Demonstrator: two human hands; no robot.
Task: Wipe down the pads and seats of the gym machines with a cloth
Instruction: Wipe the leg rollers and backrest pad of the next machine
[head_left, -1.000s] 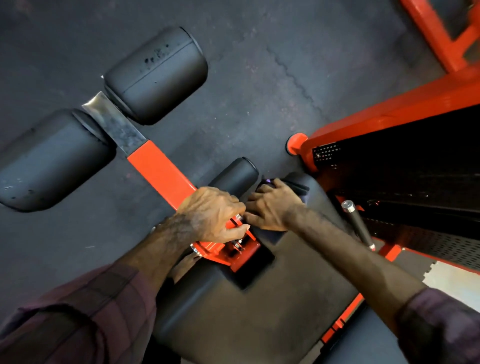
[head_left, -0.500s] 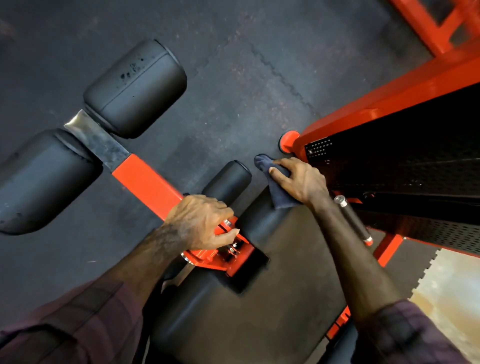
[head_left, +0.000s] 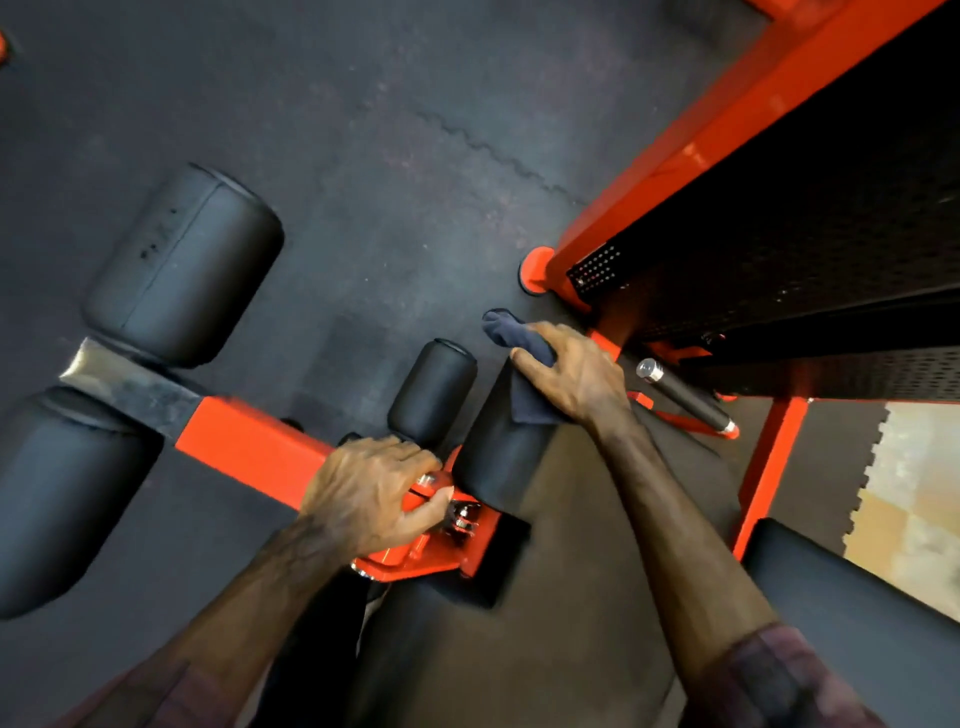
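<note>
A dark blue cloth (head_left: 506, 332) lies over the far end of the black seat pad (head_left: 566, 597), and my right hand (head_left: 576, 374) presses it there with fingers curled over it. My left hand (head_left: 369, 493) grips the orange bracket (head_left: 410, 556) where the orange arm (head_left: 249, 447) meets the seat. A small black roller pad (head_left: 431, 395) sits just left of the cloth. Two large black roller pads (head_left: 182, 265) (head_left: 62, 493) hang at the arm's far end on the left.
An orange machine frame (head_left: 701, 156) with a black perforated guard (head_left: 810, 249) stands close on the right, its round foot (head_left: 537, 270) on the dark rubber floor. A black handle with metal caps (head_left: 685, 402) lies beside my right wrist. Another black pad (head_left: 852, 634) is at lower right.
My right hand has slid the cloth from beside the bracket out to the seat pad's far end. The left hand keeps its grip on the bracket. The camera view has shifted.
</note>
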